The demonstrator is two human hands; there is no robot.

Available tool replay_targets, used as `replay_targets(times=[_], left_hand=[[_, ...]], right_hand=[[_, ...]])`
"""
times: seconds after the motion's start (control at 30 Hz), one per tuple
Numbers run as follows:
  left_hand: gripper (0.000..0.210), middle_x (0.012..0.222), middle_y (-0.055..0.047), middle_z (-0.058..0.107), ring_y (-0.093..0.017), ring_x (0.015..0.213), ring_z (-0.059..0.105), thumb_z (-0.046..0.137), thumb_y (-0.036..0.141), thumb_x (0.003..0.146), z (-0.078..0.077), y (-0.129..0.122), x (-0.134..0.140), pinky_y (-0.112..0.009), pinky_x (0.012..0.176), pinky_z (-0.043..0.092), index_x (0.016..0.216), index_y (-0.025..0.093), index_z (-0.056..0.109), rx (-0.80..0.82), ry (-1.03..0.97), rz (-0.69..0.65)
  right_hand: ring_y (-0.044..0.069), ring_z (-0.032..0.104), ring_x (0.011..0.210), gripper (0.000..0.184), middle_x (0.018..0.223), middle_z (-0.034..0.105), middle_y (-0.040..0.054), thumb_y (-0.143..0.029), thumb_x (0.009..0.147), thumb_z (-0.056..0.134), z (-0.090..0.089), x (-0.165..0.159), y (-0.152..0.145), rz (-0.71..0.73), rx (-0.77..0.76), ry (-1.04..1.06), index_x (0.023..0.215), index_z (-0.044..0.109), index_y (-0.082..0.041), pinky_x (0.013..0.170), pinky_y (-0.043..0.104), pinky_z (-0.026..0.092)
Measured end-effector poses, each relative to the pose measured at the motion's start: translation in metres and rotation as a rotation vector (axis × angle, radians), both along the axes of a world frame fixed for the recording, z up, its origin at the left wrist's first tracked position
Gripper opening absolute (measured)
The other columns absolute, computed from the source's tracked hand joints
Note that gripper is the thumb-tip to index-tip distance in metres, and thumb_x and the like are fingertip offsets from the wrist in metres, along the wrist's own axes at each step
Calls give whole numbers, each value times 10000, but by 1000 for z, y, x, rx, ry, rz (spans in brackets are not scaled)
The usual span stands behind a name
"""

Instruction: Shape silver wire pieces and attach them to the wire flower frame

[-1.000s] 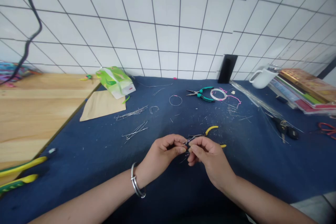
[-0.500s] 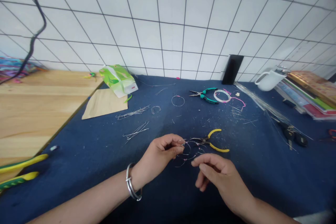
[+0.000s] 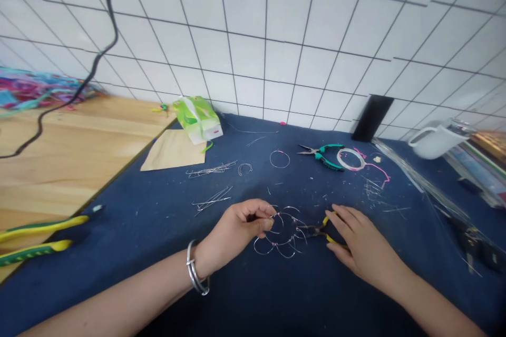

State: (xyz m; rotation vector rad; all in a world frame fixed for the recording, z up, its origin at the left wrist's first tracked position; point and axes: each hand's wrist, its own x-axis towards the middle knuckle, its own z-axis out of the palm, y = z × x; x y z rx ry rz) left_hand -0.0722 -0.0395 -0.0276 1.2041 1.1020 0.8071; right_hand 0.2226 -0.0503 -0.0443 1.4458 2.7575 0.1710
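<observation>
Between thumb and fingertips, my left hand (image 3: 242, 227) pinches a wire ring with curved wire petals (image 3: 274, 245), strung with small pink beads. My right hand (image 3: 367, 245) is on the small yellow-handled pliers (image 3: 316, 231), fingers and thumb around the two handles. The pliers' jaws point left and meet the wire petals; whether they clamp a wire cannot be made out. Beyond the hands lie a round wire ring (image 3: 280, 159) with pink beads and the teal-handled needle-nose pliers (image 3: 328, 157).
Bent wire pieces (image 3: 211, 169) lie on the dark blue cloth (image 3: 237, 295). A white spool ring (image 3: 351, 159) with pink cord is at the right, near a white mug (image 3: 435, 139). A green tissue pack (image 3: 197, 118) stands behind; green-and-yellow pliers (image 3: 43, 237) lie at far left.
My right hand has moved right and closed around the yellow-handled pliers. My left hand still pinches the wire piece, whose petals now show more fully. The camera view has shifted and tilted.
</observation>
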Motion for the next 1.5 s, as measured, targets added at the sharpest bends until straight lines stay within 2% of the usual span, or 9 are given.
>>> replay_targets(times=[0.13, 0.2, 0.33, 0.43, 0.57, 0.67, 0.73, 1.07, 1.5], left_hand=[[125, 713, 6, 586, -94, 613, 533, 620, 199, 721, -3, 7, -2, -227, 584, 480, 837, 157, 604, -1, -29, 26], [118, 714, 5, 583, -96, 621, 531, 617, 199, 721, -4, 9, -2, -227, 582, 482, 833, 159, 607, 5, -32, 31], [110, 714, -1, 583, -108, 637, 541, 604, 200, 729, -6, 10, -3, -239, 586, 489, 835, 168, 610, 19, -27, 48], [111, 727, -4, 590, -110, 637, 548, 599, 195, 728, -6, 11, -5, -237, 577, 490, 836, 174, 611, 28, -42, 69], [105, 714, 0, 589, -108, 622, 546, 598, 195, 722, -7, 15, -7, -227, 557, 486, 824, 175, 609, 36, -38, 86], [105, 722, -3, 591, -113, 633, 554, 592, 203, 728, -7, 17, -7, -226, 556, 487, 827, 173, 607, 33, -14, 86], [112, 739, -6, 596, -115, 644, 558, 585, 203, 733, -7, 15, -6, -228, 566, 487, 839, 173, 605, 36, -3, 89], [157, 798, -12, 629, -121, 663, 570, 534, 175, 771, -9, 0, -5, -229, 591, 490, 903, 196, 618, 219, 162, 105], [154, 803, -12, 631, -123, 676, 573, 530, 178, 783, -8, -8, -3, -231, 606, 473, 904, 199, 624, 362, 202, 81]], right_hand=[[288, 516, 929, 423, 1020, 560, 156, -323, 849, 428, 3, -7, 8, 24, 87, -135, 1241, 479, -171, 769, 433, 425], [263, 532, 797, 347, 883, 568, 125, -299, 829, 443, 5, -17, 14, -1, 110, -161, 1144, 546, -195, 674, 399, 427], [238, 530, 683, 214, 719, 544, 97, -240, 833, 421, 2, -33, 29, -93, 176, -147, 907, 599, -148, 617, 373, 413], [224, 545, 700, 201, 751, 548, 88, -310, 851, 437, 6, -29, 36, -143, 107, 16, 866, 567, -158, 608, 340, 434], [206, 560, 824, 236, 937, 560, 90, -363, 882, 394, 36, -25, 24, -151, -88, 297, 1017, 495, -198, 660, 316, 469], [203, 551, 849, 261, 978, 563, 87, -362, 879, 396, 59, -39, 6, -32, -215, 359, 1083, 447, -207, 695, 324, 475], [195, 545, 784, 191, 902, 579, 64, -334, 889, 377, 65, -54, -3, 3, -295, 318, 1003, 483, -221, 648, 319, 471], [249, 476, 742, 295, 763, 560, 99, -408, 869, 396, 52, -95, -18, -97, 46, 47, 921, 574, -179, 625, 377, 410], [238, 503, 746, 301, 748, 563, 80, -412, 883, 375, 54, -96, -35, -167, 38, 107, 928, 574, -190, 602, 339, 400]])
